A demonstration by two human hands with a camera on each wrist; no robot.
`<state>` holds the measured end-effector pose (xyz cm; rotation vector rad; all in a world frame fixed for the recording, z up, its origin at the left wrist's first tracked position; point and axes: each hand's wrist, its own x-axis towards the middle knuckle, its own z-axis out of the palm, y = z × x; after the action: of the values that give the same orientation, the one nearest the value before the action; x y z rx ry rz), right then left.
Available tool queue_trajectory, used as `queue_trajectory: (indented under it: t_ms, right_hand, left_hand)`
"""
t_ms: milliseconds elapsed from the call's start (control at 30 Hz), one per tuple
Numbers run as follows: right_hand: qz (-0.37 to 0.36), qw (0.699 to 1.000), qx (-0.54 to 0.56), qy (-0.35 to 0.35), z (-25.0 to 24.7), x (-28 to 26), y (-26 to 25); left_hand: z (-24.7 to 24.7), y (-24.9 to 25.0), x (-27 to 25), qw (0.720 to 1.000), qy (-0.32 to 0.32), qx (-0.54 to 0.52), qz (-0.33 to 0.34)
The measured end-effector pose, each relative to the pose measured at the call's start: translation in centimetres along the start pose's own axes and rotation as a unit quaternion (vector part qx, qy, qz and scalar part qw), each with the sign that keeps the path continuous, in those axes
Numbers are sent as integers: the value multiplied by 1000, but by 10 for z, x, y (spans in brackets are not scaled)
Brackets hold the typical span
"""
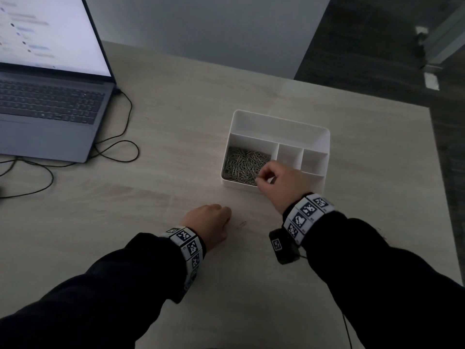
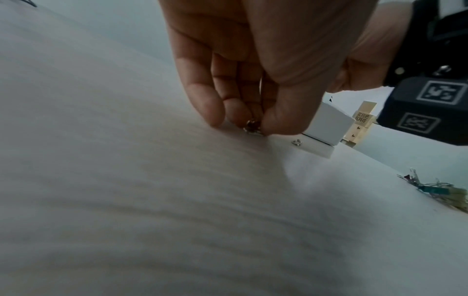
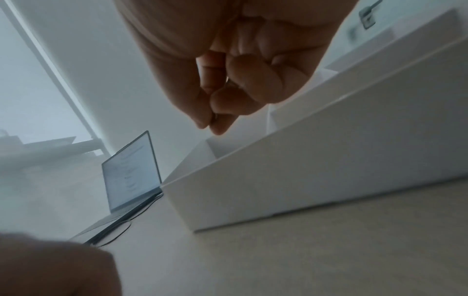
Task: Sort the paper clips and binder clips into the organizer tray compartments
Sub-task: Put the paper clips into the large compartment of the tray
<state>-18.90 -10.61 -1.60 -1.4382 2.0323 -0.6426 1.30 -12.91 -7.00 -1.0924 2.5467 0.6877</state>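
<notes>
Pinching a small clip [image 2: 252, 126] against the bench [image 1: 176, 137], left hand [image 1: 210, 224] fingers [image 2: 207, 108] curl together. Right hand [image 1: 279, 181] hovers over the organizer tray [image 1: 279, 123] near edge, fingertips pressed together; what they pinch, cannot tell. Paper clips [image 1: 245, 163] fill the tray's left compartment. One loose clip [image 1: 242, 224] lies between the wrists. Laptop [image 1: 47, 107] and cable [image 1: 120, 149] sit far left; a binder clip pile [image 2: 440, 189] at the bench's right.
</notes>
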Motion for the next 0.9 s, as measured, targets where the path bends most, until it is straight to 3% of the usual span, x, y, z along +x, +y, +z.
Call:
queue_trajectory:
  t_ms: [100, 200, 333, 433, 700, 900]
  right_hand:
    - [-14, 999, -25, 18, -4, 7, 2]
    - [-92, 994, -41, 32, 5, 0, 7]
    - [-174, 962, -139, -157, 39, -21, 14]
    - [-128, 937, -208, -249, 56, -31, 20]
    - [-28, 944, -177, -279, 56, -36, 26]
    - [-22, 940, -174, -294, 51, -42, 27]
  left_hand:
    - [1, 0, 1, 1000, 5, -6, -1]
    - [3, -1, 1, 1000, 7, -24, -1]
    - [-2, -5, 4, 997, 7, -72, -15]
    - [-12, -6, 6, 986, 37, -159, -29]
    - [-58, 4, 36, 914, 221, -336, -61]
    - [-70, 0, 53, 909, 233, -333, -96]
